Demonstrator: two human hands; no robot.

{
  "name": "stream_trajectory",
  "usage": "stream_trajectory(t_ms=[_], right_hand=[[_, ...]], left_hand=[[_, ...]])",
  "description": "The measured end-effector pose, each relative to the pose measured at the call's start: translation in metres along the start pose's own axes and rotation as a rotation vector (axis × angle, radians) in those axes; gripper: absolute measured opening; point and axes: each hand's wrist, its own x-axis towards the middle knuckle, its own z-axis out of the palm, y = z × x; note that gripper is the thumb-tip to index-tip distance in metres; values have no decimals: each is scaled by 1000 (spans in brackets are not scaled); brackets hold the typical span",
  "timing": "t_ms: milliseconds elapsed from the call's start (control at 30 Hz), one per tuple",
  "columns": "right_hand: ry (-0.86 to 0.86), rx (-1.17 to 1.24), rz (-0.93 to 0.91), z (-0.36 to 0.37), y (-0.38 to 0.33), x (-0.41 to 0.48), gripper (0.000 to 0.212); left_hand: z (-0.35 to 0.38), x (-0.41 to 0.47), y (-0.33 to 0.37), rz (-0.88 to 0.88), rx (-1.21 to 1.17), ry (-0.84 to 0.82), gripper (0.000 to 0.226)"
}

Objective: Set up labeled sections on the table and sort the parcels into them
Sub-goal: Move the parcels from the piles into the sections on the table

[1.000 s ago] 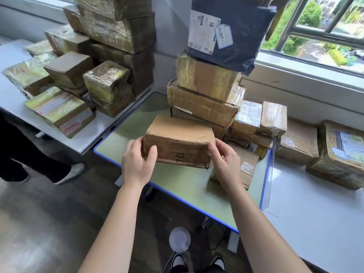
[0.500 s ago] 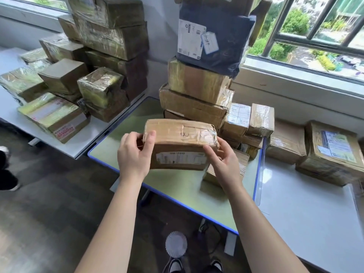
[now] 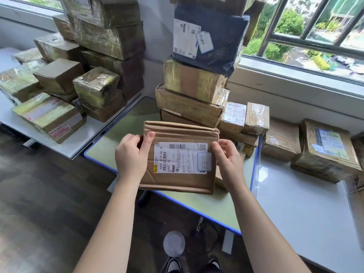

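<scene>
I hold a brown cardboard parcel (image 3: 178,178) tilted up above the green table (image 3: 126,134), its white shipping label (image 3: 182,157) facing me. My left hand (image 3: 132,156) grips its left edge, thumb on the front face. My right hand (image 3: 226,156) grips the right edge beside the label. Behind the parcel rises a stack of taped boxes (image 3: 191,97) topped by a dark blue mailer bag (image 3: 206,36) with a white label.
A pile of taped boxes (image 3: 92,62) covers the white table on the left. Small boxes (image 3: 246,119) and larger parcels (image 3: 325,148) lie on the right white table (image 3: 307,213) under the window. A small white fan (image 3: 174,243) stands on the floor by my feet.
I have lifted the parcel off the green table and turned it over toward me, so the face with the shipping label has come up into full view.
</scene>
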Motion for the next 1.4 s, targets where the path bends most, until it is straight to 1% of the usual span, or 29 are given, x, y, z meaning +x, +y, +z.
stream_trajectory(t_ms=[67,133,200,267,333,400,433,533,600,667,733,800,867,967,1033,1100,1133,1200,1300,1400], right_hand=[[-32,61,4,-2,3,0,57],[-43,80,-10,-3,5,1,55],[-17,115,-1,-2,5,1,50],[36,173,31,0,5,1,57],[94,194,84,2,7,1,68],[133,201,130,5,9,0,66],[140,219,148,6,10,-2,64],[103,295,213,14,12,-7,65],[59,321,220,20,12,-10,63],[40,323,221,23,13,-12,61],[33,292,212,22,14,-13,63],[31,214,182,17,16,-14,57],[21,120,132,13,17,-17,52],[12,12,45,8,19,-20,53],[19,-94,-11,3,18,-22,47],[36,-147,-42,-4,14,-25,40],[47,-154,-52,-7,11,-26,35],[78,-167,-64,-13,7,-29,34],[146,-210,-51,-25,9,-32,18],[259,-224,-38,-42,9,-39,26]], left_hand=[[0,2,1,19,-41,-24,52],[2,3,0,21,-88,-35,40],[5,3,0,12,-86,-67,38],[8,1,0,6,-62,-105,47],[11,-2,0,-39,-69,-101,64],[11,-5,-1,-117,-92,-69,78],[11,-7,-1,-147,-83,-66,77],[16,-14,0,-151,-36,-160,54],[19,-20,5,-123,-45,-216,55],[23,-23,5,-107,-43,-210,52],[26,-23,2,-100,-38,-191,50],[25,-20,0,-85,-29,-182,47],[23,-18,0,-60,-8,-185,45],[23,-16,2,-39,44,-200,45],[23,-17,4,-26,81,-221,46],[24,-18,7,-5,105,-254,47],[25,-18,9,11,120,-276,47],[28,-19,14,58,151,-321,46],[34,-21,28,103,159,-363,44],[41,-25,44,149,118,-369,45]])
